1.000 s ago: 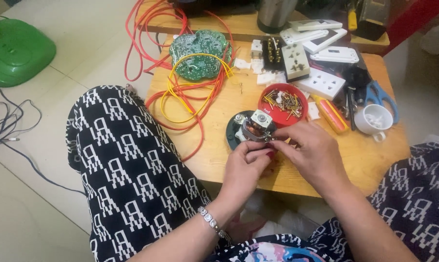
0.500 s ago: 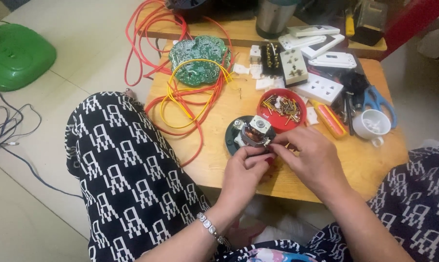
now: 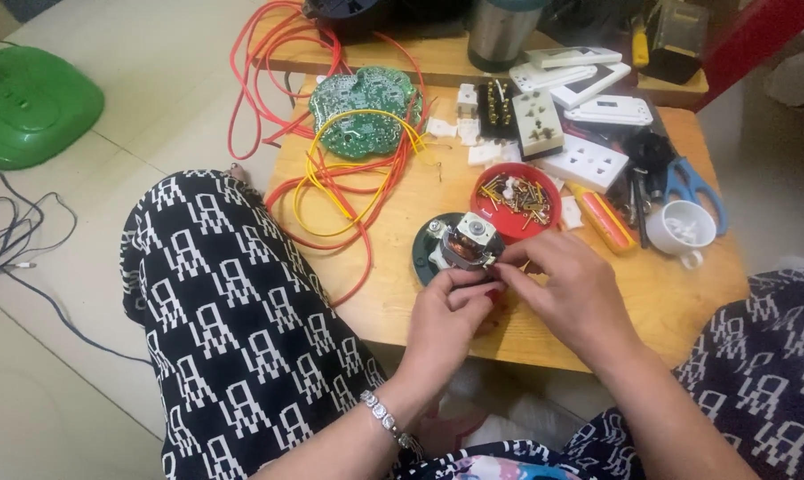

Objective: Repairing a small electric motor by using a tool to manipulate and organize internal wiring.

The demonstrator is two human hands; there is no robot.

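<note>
Here the left hand (image 3: 445, 316) is curled shut on the near edge of a small electric motor w/ copper windings and a metal frame (image 3: 467, 244), fingers bent over its lower side, thumb tucked under. The right hand (image 3: 566, 289) comes in from the right, thumb and forefinger pinched together at the motor's right side; whatever sits between the tips is too small to tell. Both hands touch each other at the fingertips. The motor sits on a dark round plastic base (image 3: 426, 252), resting on a low light-wood table (image 3: 686, 293) near its front edge. Just behind the motor, touching the base's rim, is a red round plastic lid filled w/ brass screws (image 3: 515, 200). Right of that lies a red-and-yellow screwdriver handle (image 3: 603, 218), then a white ceramic cup (image 3: 680, 229), w/ blue-handled scissors (image 3: 691, 185) beyond it. Farther back: white wall sockets and switch plates (image 3: 589, 160), a round green circuit board (image 3: 362, 111) at the table's left rear, and loops of orange and yellow wire (image 3: 349, 191) trailing across the board and off the left edge. A silver bracelet (image 3: 380, 413) circles the left wrist. The person's legs in black-and-white patterned trousers (image 3: 233, 329) flank the table. On the tiled floor far left, a green plastic fan base (image 3: 29, 102) and grey cables (image 3: 11, 240).
</note>
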